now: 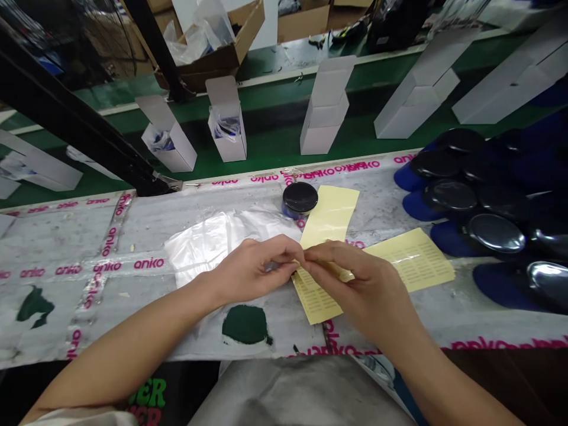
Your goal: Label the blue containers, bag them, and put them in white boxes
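Both hands, left (261, 269) and right (366, 281), pinch fingertips together over yellow label sheets (317, 299); anything held is indiscernible.

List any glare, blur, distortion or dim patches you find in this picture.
Head view: glare on the dark lids and sheen on the bag; outer boxes look slanted and stretched; print on the yellow sheets too soft to read; upper left dim.
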Demonstrator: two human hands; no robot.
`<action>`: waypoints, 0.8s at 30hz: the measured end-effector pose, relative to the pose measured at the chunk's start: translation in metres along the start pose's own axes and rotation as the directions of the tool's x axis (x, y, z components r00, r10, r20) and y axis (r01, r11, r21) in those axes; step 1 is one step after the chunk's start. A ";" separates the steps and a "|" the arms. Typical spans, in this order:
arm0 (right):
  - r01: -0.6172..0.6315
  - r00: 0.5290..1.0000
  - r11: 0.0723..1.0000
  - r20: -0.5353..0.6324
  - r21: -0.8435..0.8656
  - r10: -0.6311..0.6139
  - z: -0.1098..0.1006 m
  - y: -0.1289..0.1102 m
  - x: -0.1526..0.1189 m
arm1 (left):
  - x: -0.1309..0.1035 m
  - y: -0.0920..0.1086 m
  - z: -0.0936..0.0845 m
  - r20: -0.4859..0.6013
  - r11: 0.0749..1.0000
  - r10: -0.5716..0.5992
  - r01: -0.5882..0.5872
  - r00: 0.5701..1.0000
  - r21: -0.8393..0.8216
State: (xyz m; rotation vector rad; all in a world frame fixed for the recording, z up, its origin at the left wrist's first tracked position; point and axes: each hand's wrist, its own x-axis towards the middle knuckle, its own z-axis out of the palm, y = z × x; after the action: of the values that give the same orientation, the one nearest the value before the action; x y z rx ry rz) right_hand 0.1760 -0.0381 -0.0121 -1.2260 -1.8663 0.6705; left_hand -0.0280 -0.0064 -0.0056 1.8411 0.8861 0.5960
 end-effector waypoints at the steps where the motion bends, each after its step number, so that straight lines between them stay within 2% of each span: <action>1: 0.025 1.000 0.999 -0.018 -0.023 -0.026 0.001 0.000 -0.001 | 0.000 0.000 0.000 0.001 1.000 0.000 0.000 1.000 -0.005; 7: 0.189 0.971 0.958 -0.102 -0.218 -0.215 0.010 0.004 -0.012 | 0.002 -0.001 -0.002 0.070 0.982 -0.106 0.116 0.992 -0.152; 11: 0.255 0.948 0.936 -0.126 -0.244 -0.291 0.013 0.006 -0.015 | 0.003 -0.002 -0.002 0.146 0.910 -0.162 0.205 0.976 -0.360; 15: 0.316 0.927 0.919 -0.126 -0.237 -0.352 0.011 0.007 -0.017 | 0.003 -0.002 -0.004 0.170 0.880 -0.168 0.225 0.971 -0.419; 18: 0.343 0.924 0.914 -0.097 -0.218 -0.370 0.009 0.008 -0.017 | 0.002 -0.001 -0.006 0.193 0.881 -0.170 0.236 0.967 -0.410; 24: 0.311 0.944 0.932 -0.054 -0.187 -0.326 0.010 0.012 -0.017 | 0.005 -0.002 -0.009 0.180 0.868 -0.209 0.267 0.961 -0.418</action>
State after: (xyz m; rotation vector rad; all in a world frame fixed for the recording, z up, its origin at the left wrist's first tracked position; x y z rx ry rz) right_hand 0.1772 -0.0490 -0.0324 -1.0059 -2.0256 0.2770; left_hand -0.0322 0.0032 -0.0031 1.3209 0.7994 0.4677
